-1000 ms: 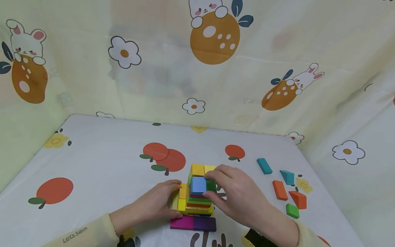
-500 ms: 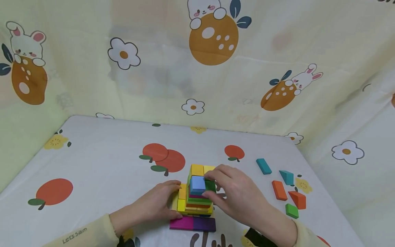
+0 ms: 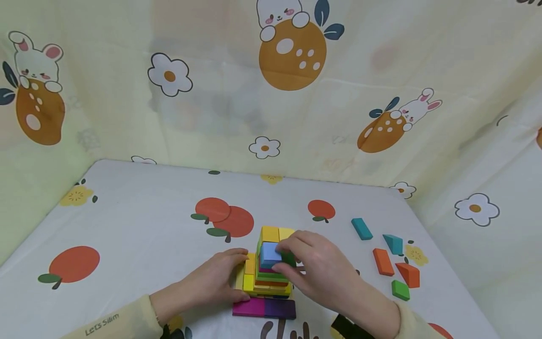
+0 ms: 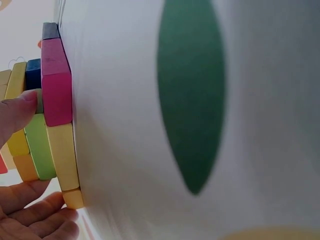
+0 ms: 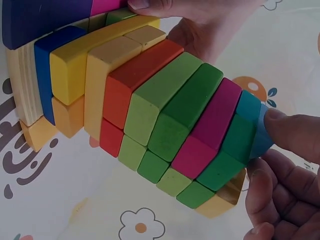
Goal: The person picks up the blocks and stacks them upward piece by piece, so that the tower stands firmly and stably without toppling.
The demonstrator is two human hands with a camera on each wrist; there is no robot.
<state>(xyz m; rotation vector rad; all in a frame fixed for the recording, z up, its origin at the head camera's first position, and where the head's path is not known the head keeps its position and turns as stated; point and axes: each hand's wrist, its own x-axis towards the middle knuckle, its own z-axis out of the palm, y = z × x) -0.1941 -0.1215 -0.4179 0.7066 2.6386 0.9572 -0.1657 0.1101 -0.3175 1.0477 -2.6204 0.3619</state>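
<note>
A tapering tower of coloured wooden blocks (image 3: 271, 286) stands at the front middle of the table. In the right wrist view its layers run from a purple-and-magenta base (image 5: 45, 20) up through yellow, red, green and magenta. My left hand (image 3: 216, 278) grips the lower layers at the left side, thumb (image 4: 20, 112) at the front and fingers farther back. At the top, my right hand (image 3: 323, 268) pinches a light blue block (image 3: 270, 254) between thumb and fingertips; it sits against the teal layer. The right hand covers part of the tower's right side in the head view.
Loose blocks lie to the right: a teal bar (image 3: 362, 229), a teal wedge (image 3: 394, 244), an orange bar (image 3: 383, 262), an orange wedge (image 3: 408, 274) and a green block (image 3: 400, 290). A patterned curtain (image 3: 211, 117) hangs behind the cloth-covered table.
My right hand has shifted slightly left and down, its fingers now farther over the light blue block. The left hand has kept its place on the tower.
</note>
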